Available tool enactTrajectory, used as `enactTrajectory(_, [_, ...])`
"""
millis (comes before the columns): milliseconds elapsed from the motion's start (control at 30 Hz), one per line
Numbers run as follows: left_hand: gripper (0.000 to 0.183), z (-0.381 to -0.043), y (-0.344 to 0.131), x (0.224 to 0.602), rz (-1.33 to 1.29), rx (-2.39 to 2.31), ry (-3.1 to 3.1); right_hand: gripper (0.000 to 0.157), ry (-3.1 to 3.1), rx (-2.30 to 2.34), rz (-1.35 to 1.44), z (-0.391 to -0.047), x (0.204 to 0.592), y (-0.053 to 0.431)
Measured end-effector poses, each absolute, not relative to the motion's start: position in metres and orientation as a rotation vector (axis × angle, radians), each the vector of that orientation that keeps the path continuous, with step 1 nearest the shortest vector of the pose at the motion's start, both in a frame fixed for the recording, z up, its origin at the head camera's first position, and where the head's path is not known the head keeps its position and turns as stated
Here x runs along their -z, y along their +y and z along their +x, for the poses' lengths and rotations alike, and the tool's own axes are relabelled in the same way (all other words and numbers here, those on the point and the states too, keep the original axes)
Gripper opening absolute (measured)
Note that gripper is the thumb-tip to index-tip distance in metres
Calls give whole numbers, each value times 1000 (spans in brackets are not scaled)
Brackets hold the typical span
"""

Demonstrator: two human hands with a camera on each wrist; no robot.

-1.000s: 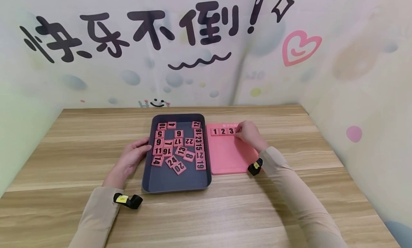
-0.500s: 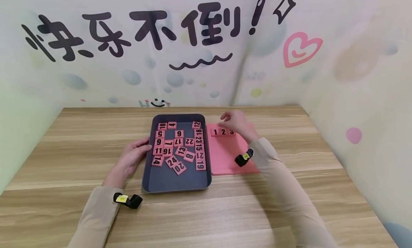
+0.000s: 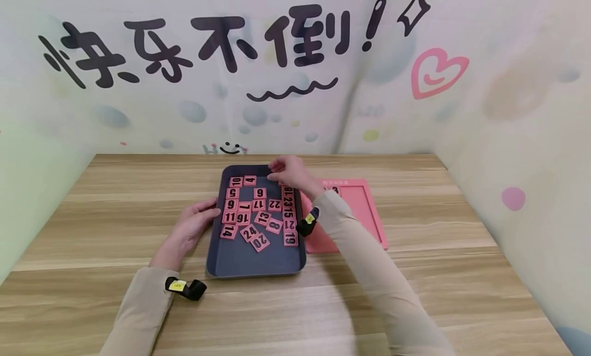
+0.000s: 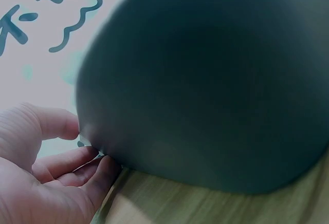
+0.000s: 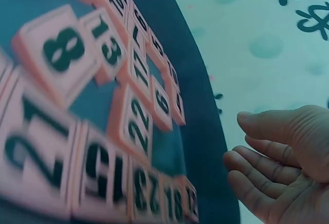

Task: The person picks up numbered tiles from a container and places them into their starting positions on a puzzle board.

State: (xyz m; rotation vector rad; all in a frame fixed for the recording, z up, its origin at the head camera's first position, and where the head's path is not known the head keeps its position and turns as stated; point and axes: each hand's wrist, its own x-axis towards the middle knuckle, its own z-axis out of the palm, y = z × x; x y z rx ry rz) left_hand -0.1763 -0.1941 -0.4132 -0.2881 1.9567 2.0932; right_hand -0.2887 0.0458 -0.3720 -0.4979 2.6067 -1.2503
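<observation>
My left hand [image 3: 190,225] holds the left side of a dark grey tray [image 3: 251,263]; the left wrist view shows thumb and fingertips at its edge. Many pink number tiles lie in the tray, among them tile 4 [image 3: 250,180] at the back and tile 8 [image 5: 64,49]. Over the tray's back right corner hovers my right hand [image 3: 294,175], fingers loosely bent, nothing between them. It hides part of tile 12. A pink board [image 3: 357,212] lies right of the tray, with tile 3 [image 3: 335,191] in its top row; my right arm covers most of tiles 1 and 2.
A wooden table [image 3: 115,207] carries the tray and the board. Behind it rises a printed wall cloth [image 3: 184,115] with large black characters. The board's raised rim [image 3: 377,217] stands close to the tray's right side.
My right hand has left the board's top row and moved left to above the tray's back right corner. My left hand stays at the tray's side. The head view has shifted slightly.
</observation>
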Motion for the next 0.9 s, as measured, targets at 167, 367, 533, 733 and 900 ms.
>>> enactTrajectory(167, [55, -176, -195, 413, -283, -2094, 1959, 34, 2537, 1281, -530, -294, 380, 24])
enactTrajectory(367, [55, -175, -194, 412, -289, -2098, 1957, 33, 2529, 1318, -551, -298, 395, 7])
enactTrajectory(533, [55, -176, -194, 412, -295, -2098, 1959, 34, 2540, 1333, -492, -299, 405, -2])
enactTrajectory(733, [55, -177, -192, 412, -290, -2094, 1971, 33, 2622, 1277, -491, -296, 406, -10])
enactTrajectory(900, [54, -176, -193, 413, -289, -2109, 1964, 30, 2696, 1149, -551, -296, 409, -14])
